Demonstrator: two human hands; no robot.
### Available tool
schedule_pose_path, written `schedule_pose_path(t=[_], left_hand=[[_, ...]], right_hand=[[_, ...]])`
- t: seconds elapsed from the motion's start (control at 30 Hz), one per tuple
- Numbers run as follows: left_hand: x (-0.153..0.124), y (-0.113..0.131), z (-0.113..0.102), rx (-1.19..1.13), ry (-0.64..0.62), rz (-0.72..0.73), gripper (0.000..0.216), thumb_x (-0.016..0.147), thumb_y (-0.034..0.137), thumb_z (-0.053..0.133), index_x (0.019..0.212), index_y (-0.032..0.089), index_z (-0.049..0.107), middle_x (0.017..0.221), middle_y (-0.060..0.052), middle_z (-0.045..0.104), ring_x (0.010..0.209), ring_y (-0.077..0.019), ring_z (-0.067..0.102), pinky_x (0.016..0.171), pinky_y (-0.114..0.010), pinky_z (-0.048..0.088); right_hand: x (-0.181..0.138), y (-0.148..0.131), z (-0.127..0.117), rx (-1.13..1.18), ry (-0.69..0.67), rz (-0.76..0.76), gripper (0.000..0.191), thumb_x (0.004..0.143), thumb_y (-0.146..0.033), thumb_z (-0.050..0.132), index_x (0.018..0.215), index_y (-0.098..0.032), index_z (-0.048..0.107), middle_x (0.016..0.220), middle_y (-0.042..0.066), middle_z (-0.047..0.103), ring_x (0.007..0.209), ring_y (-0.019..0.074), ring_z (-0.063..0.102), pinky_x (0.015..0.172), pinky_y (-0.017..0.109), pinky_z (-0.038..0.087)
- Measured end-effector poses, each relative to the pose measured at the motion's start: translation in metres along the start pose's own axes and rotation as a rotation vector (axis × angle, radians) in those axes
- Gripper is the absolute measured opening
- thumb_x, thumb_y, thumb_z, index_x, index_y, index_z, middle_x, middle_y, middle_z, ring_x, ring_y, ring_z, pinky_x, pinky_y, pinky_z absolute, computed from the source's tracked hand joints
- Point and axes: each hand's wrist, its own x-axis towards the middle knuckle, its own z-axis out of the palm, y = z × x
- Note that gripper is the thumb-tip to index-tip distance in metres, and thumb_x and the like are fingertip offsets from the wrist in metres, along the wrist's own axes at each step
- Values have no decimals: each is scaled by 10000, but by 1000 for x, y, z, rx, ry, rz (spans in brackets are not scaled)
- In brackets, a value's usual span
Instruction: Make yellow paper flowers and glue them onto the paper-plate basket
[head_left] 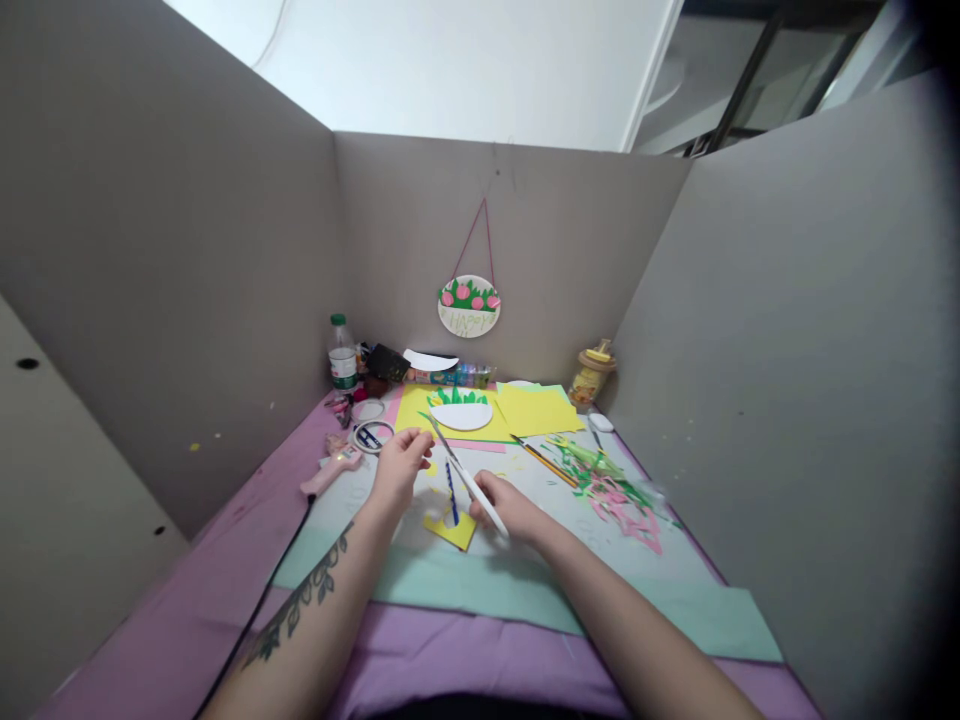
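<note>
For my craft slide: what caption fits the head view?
Right hand holds a white-handled tool by a yellow paper scrap, left hand alongside.

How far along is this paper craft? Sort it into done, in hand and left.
Done: green leaves top the white half-disc; pink and green offcuts lie cut. In hand: the right hand grips a white-handled tool over a yellow scrap, left hand beside it. Left, probably: pink flowers as on the hanging sample; the half-disc has none.

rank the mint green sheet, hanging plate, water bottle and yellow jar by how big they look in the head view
1. mint green sheet
2. hanging plate
3. water bottle and yellow jar: look alike, unranked
</note>
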Motion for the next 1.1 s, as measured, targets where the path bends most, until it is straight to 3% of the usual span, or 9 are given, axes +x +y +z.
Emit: schedule_pose_path(t=[1.1], left_hand=[[-1, 1, 1, 35, -71, -19, 187, 641, 295, 607, 559, 154, 516, 535, 36, 475, 501, -75, 414, 471, -183, 344]], right_hand=[[0, 2, 2, 154, -68, 22, 206, 620, -229, 597, 755, -180, 449, 632, -39, 524, 526, 84, 447, 464, 188, 335]])
